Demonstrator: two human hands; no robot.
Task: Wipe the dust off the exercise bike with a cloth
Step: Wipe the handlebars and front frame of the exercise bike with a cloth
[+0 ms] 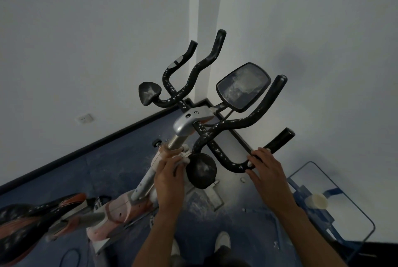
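Note:
A dusty exercise bike (185,122) stands in a room corner, with black handlebars (226,129) speckled white and a dusty console screen (243,86). My left hand (170,172) holds a small white cloth (183,160) against the grey stem below the handlebar clamp. My right hand (265,167) grips the near right loop of the handlebar. A round black elbow pad (201,170) sits between my hands. The black and orange saddle (32,213) lies at the lower left.
White walls meet in a corner behind the bike. The floor is blue and dusty. At the lower right stands a glass-topped table (336,208) with a white cup (316,201) on it. My shoes (223,241) show at the bottom. A wall socket (85,118) is left.

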